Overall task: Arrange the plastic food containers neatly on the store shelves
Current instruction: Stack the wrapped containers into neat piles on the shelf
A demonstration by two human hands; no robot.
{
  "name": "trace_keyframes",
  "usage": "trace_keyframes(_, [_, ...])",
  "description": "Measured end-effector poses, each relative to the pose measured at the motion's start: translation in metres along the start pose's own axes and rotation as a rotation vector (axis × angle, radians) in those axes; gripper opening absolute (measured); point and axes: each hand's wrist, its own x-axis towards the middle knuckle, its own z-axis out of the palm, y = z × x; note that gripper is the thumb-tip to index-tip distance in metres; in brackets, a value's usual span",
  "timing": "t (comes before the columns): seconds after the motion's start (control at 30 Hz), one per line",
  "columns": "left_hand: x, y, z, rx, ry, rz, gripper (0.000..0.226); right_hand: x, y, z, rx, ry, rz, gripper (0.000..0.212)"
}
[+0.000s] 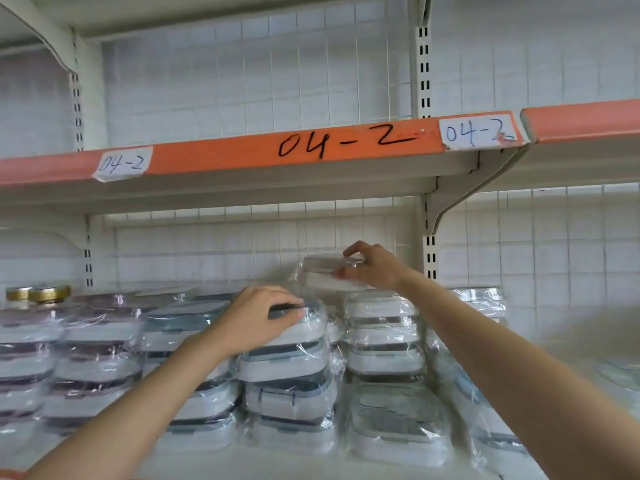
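Stacks of plastic-wrapped food containers fill the lower shelf. My right hand (372, 266) grips a white container in clear wrap (323, 273), held just above the right-hand stack (382, 344). My left hand (258, 318) rests with curled fingers on the dark-rimmed top container (304, 327) of the middle stack, thumb at its front edge. Purple-lidded stacks (97, 348) stand further left.
An orange-edged shelf marked 04-2 (346, 142) hangs right above the stacks, on a bracket (450, 206) at the right. Two gold-lidded jars (48, 294) stand at far left. More wrapped containers (485, 306) lie right of my arm. White wire grid backs the shelves.
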Motion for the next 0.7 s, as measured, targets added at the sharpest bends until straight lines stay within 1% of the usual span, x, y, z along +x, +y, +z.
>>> trace_keyframes(0.1, [-0.003,-0.006,-0.001,0.015,0.009,0.042,0.038,0.022,0.000,0.014,-0.055,-0.044,0.016,0.055])
trace_keyframes(0.23, [0.000,-0.006,0.000,0.000,0.039,0.052,0.037,0.044,-0.005,0.030,-0.011,-0.147,0.043,0.046])
trace_keyframes(0.47, [0.001,-0.008,0.004,0.006,0.070,0.060,0.037,0.051,-0.006,0.048,-0.067,-0.301,0.046,0.039])
trace_keyframes(0.6, [0.002,-0.009,0.004,-0.008,0.074,0.061,0.036,0.049,-0.014,0.049,-0.167,-0.322,0.036,0.036])
trace_keyframes(0.7, [0.002,-0.008,0.004,-0.008,0.065,0.051,0.035,0.045,-0.020,0.045,-0.216,-0.347,0.006,0.041])
